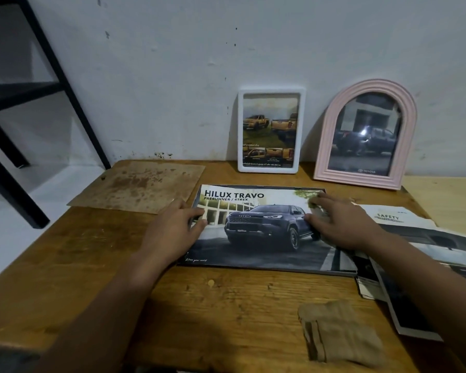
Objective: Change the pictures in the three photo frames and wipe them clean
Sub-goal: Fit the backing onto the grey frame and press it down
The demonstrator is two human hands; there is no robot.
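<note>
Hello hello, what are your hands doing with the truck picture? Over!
Left hand and right hand flat on the Hilux picture. White frame, pink frame against wall. Cloth unused.

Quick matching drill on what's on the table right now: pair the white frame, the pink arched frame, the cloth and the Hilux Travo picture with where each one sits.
Things:
1. white frame
2. pink arched frame
3. cloth
4. Hilux Travo picture

Places:
A. flat on the table, under both hands
B. leaning on the wall, far right
C. near edge of the table, untouched
D. leaning on the wall, left of the arched one

Pairs: 1-D, 2-B, 3-C, 4-A
</note>
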